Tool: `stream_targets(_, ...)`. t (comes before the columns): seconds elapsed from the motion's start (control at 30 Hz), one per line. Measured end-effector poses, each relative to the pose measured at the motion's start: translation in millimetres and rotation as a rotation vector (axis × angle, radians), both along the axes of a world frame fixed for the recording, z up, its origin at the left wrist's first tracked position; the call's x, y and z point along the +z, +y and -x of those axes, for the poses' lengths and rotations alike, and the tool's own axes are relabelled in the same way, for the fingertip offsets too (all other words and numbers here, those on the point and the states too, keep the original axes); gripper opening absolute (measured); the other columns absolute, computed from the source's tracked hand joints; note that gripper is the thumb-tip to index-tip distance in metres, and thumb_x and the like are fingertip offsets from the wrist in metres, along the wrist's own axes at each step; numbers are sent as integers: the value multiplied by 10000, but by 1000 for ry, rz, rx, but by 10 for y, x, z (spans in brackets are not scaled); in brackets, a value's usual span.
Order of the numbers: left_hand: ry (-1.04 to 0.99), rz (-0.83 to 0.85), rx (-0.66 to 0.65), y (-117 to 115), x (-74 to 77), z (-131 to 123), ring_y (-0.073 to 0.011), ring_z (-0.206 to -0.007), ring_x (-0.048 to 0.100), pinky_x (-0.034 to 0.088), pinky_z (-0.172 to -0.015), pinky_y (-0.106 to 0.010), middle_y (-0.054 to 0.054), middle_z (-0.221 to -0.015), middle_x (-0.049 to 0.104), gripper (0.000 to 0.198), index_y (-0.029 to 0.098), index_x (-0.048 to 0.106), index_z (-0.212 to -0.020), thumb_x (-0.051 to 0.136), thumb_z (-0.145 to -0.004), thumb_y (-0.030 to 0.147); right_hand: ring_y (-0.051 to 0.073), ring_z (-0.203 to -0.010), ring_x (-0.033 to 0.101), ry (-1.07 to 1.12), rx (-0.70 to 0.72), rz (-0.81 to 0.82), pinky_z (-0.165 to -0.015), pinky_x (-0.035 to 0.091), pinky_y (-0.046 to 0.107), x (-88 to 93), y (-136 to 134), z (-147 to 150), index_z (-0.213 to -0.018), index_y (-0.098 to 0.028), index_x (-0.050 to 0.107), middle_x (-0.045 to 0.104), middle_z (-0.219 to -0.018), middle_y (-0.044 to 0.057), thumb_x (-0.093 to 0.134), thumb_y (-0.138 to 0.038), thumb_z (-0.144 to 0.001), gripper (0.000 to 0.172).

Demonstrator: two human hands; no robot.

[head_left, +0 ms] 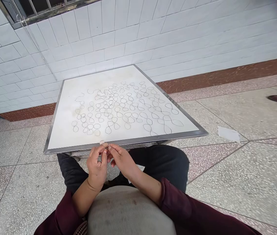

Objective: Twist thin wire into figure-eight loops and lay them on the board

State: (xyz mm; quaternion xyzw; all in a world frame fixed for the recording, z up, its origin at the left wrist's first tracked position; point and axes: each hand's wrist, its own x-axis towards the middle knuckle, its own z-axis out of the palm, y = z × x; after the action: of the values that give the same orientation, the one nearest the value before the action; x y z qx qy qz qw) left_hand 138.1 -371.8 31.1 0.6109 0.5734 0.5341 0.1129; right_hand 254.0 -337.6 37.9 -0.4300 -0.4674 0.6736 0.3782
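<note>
Nearest to the camera are the person's pale grey knitted garment [128,212] and dark red sleeves [175,202]. Above them, the left hand [96,163] and the right hand [121,160] pinch closely a thin wire piece [105,147], too small to see well, just beside the steel edge of a white rectangular board [126,142]. Many thin dark wire loops [119,111] lie on the board, and a white paper scrap [228,133] lies on the speckled terrazzo floor [251,182].

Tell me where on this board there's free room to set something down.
The white board is free along its left metal rim and in the far corner beyond the wire loops. The loops crowd the middle and spread toward the right edge.
</note>
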Motion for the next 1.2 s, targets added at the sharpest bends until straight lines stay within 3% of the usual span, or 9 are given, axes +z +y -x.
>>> stream_targets(0.3,175,-26,-38,-6,-19,47,-163,-832,674,536,-751,-299,-48,-971,737,246,219,673,-1122,524,-944,141,134,-591,545,26,5,60,-450,403,211,33,25,-5,-822,-176,600,575,-700,3,521,-427,-867,266)
stream_targets(0.53,329,-102,-59,-11,-78,34,-163,-733,633,506,-705,-310,-40,-827,709,305,212,661,-1169,504,-935,95,143,-608,553,8,11,75,-455,397,211,50,27,-12,-744,-194,579,547,-657,-9,490,-373,-865,234)
stream_targets(0.67,128,-2,-79,-3,-43,44,-169,-829,651,512,-784,-326,-54,-954,718,275,226,668,-1143,519,-931,134,150,-617,571,-8,36,55,-458,424,219,16,36,-30,-781,-188,595,583,-696,9,494,-385,-874,240)
stream_targets(0.83,-574,337,-170,82,155,199,-140,-736,642,511,-763,-298,19,-772,623,388,209,579,-1240,641,-858,231,183,-723,614,-64,86,22,-461,466,247,-5,43,-139,-1175,-202,594,647,-941,80,434,-535,-935,442)
stream_targets(0.9,-749,426,-225,114,231,277,-128,-677,638,496,-741,-288,45,-727,596,460,189,574,-1217,716,-784,251,177,-738,603,-71,60,-28,-463,459,243,13,54,-191,-1235,-211,569,630,-988,89,401,-558,-954,477)
stream_targets(1.07,-809,569,-333,136,339,376,-126,-638,644,445,-665,-260,47,-710,601,501,176,584,-1186,760,-724,258,123,-720,560,-98,127,-275,-575,521,251,53,100,-320,-1215,-251,575,578,-1046,53,542,-411,-935,324)
stream_targets(1.2,-736,595,-348,153,399,420,-122,-638,632,451,-686,-269,54,-698,588,467,173,589,-1175,736,-737,237,145,-799,583,-254,160,-698,-652,562,298,45,117,-413,-1094,-258,649,541,-1084,76,544,-286,-957,175)
